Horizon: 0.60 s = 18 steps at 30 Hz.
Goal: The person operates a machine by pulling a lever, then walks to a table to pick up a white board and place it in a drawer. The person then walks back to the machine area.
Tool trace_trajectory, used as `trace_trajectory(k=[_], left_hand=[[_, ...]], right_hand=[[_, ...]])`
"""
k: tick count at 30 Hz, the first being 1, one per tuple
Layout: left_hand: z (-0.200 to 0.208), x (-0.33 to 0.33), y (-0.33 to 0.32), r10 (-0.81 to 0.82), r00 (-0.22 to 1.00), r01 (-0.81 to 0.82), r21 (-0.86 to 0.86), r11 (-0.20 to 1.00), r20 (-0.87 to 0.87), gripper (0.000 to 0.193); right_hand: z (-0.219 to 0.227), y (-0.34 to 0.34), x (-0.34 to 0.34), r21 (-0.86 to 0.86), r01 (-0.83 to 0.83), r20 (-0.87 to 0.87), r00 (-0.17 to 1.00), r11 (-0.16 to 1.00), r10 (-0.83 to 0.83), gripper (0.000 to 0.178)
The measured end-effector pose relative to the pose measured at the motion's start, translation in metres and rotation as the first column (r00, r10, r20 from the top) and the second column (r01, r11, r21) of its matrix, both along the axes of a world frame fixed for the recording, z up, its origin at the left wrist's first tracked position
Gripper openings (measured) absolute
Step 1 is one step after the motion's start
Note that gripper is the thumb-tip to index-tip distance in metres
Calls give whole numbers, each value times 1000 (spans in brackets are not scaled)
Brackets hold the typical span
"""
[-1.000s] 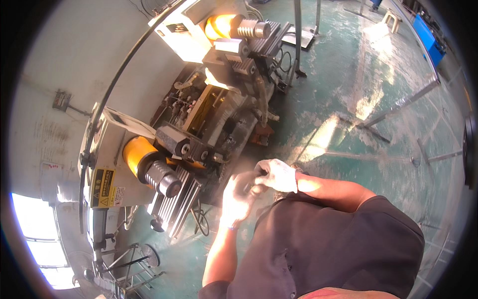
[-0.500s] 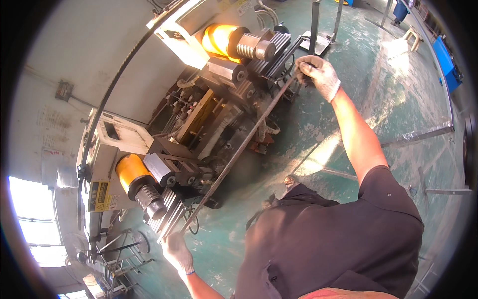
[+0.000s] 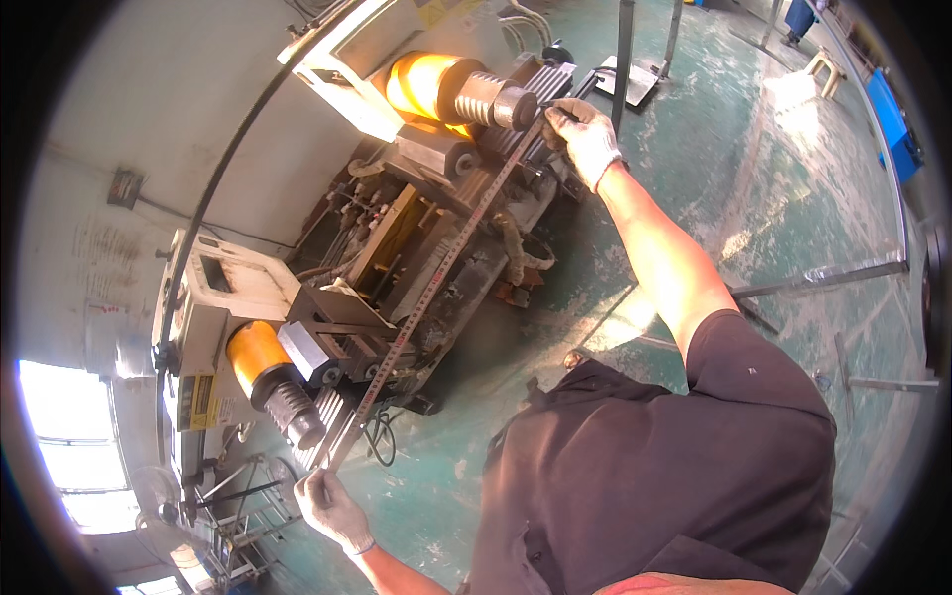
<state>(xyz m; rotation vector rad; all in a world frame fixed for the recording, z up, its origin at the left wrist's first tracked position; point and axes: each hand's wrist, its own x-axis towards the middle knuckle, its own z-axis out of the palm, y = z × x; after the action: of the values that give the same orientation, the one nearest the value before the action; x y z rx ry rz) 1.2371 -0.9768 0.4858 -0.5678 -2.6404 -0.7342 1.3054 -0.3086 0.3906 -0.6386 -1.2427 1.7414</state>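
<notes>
— What is that long thin strip?

— It is a tape measure point(image 3: 436, 273), pulled out tight. It runs across the front of the big grey machine point(image 3: 416, 228), from one hand to the other.

— Who holds it?

— The right hand point(image 3: 583, 134) wears a white glove, and its fingers are closed on the far end of the strip, up by the ribbed roller point(image 3: 488, 97) and its orange drum point(image 3: 426, 84). The left hand point(image 3: 332, 508), gloved too, pinches the near end tight, just below another ribbed roller point(image 3: 293, 412) with an orange drum point(image 3: 253, 352).

— What is under the hands?

— A green floor point(image 3: 714, 178), worn, with pale dusty patches. Sunlight makes a bright spot near the right arm.

— And farther out?

— Past the right hand stand thin metal posts point(image 3: 625, 59). Long metal bars point(image 3: 823, 278) lie on the floor to the right of the arm. A pale wall point(image 3: 149, 109) rises behind the machine, with a bent black pipe point(image 3: 213, 188) along it. Left of the left hand, a bright window point(image 3: 64, 436) shines.
</notes>
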Motion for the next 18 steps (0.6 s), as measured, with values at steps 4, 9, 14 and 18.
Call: trace_trajectory(k=[4,9,14,18], left_hand=[[-3,-6,1,-3,999,3,-15,1000,-34,9],[1,-7,1,0,999,-1,-24,1000,-40,9],[2,-12,-12,7,997,-11,-59,998,-77,12],[13,-35,-2,-51,997,46,-93,995,-58,12]], right_hand=[[-1,4,-2,156,74,119,989,985,-93,24],[0,4,-8,187,111,156,978,976,-141,24],[-22,22,-14,964,-184,265,752,194,-604,23],[-15,19,-4,583,119,283,898,804,-338,44]])
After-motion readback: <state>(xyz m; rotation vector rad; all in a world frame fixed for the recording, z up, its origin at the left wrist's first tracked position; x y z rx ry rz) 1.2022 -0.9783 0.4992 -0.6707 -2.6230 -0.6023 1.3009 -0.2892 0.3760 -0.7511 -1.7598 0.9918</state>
